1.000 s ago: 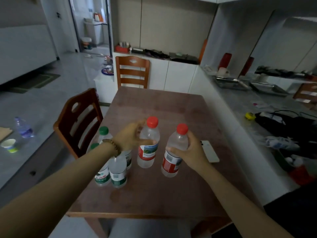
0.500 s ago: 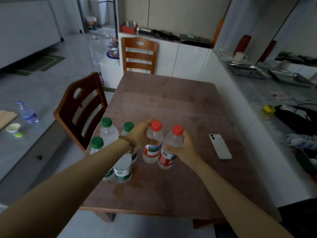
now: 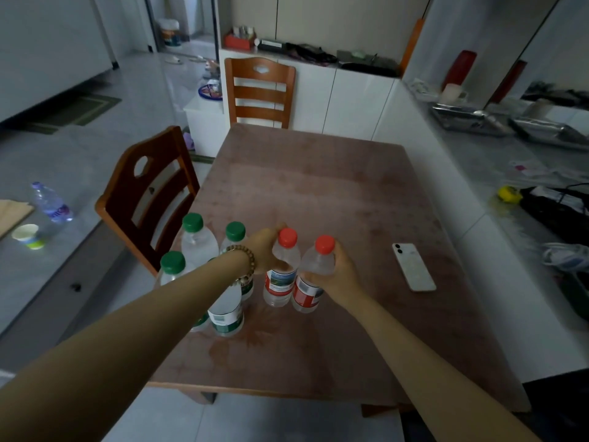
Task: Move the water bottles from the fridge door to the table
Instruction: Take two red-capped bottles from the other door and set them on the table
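On the near-left part of the table [image 3: 318,193], the left hand [image 3: 263,250] curls its fingers round the shoulder of a red-capped water bottle [image 3: 280,283], clamped just below the cap. The right hand [image 3: 339,275] grips a second red-capped water bottle [image 3: 309,293] the same way, with its thumb across the clear upper body above the red label. Both bottles are upright, their bases down at the tabletop, the second just beside the first at its 3 o'clock. I cannot tell whether they touch. A bead bracelet [image 3: 247,266] circles the left wrist.

At 9 o'clock from the held pair stands a cluster of green-capped water bottles [image 3: 196,240], four of them, all upright on the table's left edge, with the left forearm passing over the nearest ones. At 3 o'clock from the pair, well apart, a white phone [image 3: 413,267] lies flat, camera side up.

A dark wooden chair [image 3: 149,193] stands at the table's 9 o'clock side and a lighter wooden chair [image 3: 259,90] at its 12 o'clock end. On the floor far out at 9 o'clock lie a clear plastic bottle [image 3: 51,202] and a paper cup [image 3: 28,236].
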